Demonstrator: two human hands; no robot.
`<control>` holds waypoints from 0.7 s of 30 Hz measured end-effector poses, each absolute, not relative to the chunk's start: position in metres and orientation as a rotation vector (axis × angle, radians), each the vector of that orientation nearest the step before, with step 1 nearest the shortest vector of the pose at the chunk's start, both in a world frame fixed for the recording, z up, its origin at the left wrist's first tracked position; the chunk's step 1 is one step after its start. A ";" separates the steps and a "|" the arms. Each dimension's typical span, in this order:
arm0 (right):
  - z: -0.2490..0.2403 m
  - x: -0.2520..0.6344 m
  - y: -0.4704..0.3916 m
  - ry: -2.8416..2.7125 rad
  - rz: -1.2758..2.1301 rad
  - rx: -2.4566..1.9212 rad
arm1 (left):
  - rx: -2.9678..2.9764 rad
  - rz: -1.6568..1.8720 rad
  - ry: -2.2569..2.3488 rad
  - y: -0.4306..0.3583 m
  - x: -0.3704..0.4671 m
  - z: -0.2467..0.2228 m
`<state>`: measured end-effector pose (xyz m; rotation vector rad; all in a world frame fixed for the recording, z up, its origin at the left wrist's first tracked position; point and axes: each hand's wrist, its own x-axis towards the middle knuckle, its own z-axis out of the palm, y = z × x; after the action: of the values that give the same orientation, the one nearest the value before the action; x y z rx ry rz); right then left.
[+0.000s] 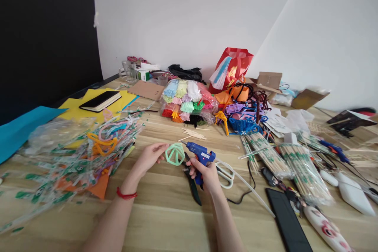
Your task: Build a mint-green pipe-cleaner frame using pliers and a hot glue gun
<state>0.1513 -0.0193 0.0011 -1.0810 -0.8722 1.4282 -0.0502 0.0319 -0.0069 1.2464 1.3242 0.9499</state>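
My left hand (151, 156) pinches the left edge of a mint-green pipe-cleaner frame (175, 155), a rounded openwork shape with spokes, held above the table. Wrapped round the handle of a blue glue gun (201, 152) is my right hand (208, 175). The gun's nozzle points left, close to the top right of the green frame; I cannot tell whether they touch. A long pale glue stick (251, 191) sticks out of the gun's rear. Beneath the right hand lie white-handled scissors (226, 177) and a dark-handled tool (193, 187), partly covered.
Plastic wrappers (56, 181) and coloured pipe cleaners lie left. Behind are a black notebook (100, 100), bagged pipe cleaners (187, 100), loose sticks (193, 134) and a red bag (236, 65). On the right are bundled wooden sticks (304, 171), a black phone (288, 218) and a cable (249, 191).
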 end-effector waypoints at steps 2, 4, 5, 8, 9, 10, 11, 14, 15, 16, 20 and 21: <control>0.001 0.152 -0.020 -0.877 1.446 -1.077 | 1.240 0.932 1.299 0.031 -0.050 -0.006; 0.001 0.153 -0.022 -0.877 1.451 -1.067 | 1.255 0.912 1.286 0.032 -0.051 -0.008; 0.001 0.153 -0.022 -0.875 1.446 -1.062 | 1.267 0.909 1.286 0.033 -0.051 -0.010; 0.001 0.154 -0.023 -0.883 1.415 -1.061 | 1.314 0.950 1.317 0.036 -0.052 -0.014; 0.001 0.154 -0.023 -0.890 1.400 -1.063 | 1.329 0.991 1.335 0.038 -0.052 -0.015; 0.002 0.154 -0.023 -0.898 1.384 -1.066 | 1.343 1.042 1.353 0.039 -0.053 -0.015; 0.003 0.154 -0.024 -0.901 1.367 -1.067 | 1.355 1.098 1.370 0.039 -0.054 -0.015; 0.005 0.153 -0.025 -0.907 1.315 -1.081 | 1.365 1.232 1.388 0.039 -0.054 -0.009; 0.006 0.153 -0.026 -0.911 1.297 -1.089 | 1.356 1.252 1.381 0.039 -0.053 -0.007; 0.007 0.153 -0.026 -0.916 1.280 -1.096 | 1.335 1.263 1.371 0.038 -0.053 -0.005; 0.007 0.153 -0.029 -0.933 1.265 -1.091 | 1.144 1.269 1.291 0.034 -0.048 0.001; 0.007 0.153 -0.029 -0.936 1.269 -1.082 | 1.087 1.269 1.255 0.032 -0.047 0.002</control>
<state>0.1531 -0.0291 0.0073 -1.0818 -0.9359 1.2686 -0.0474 0.0325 0.0022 1.0870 1.2552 1.2694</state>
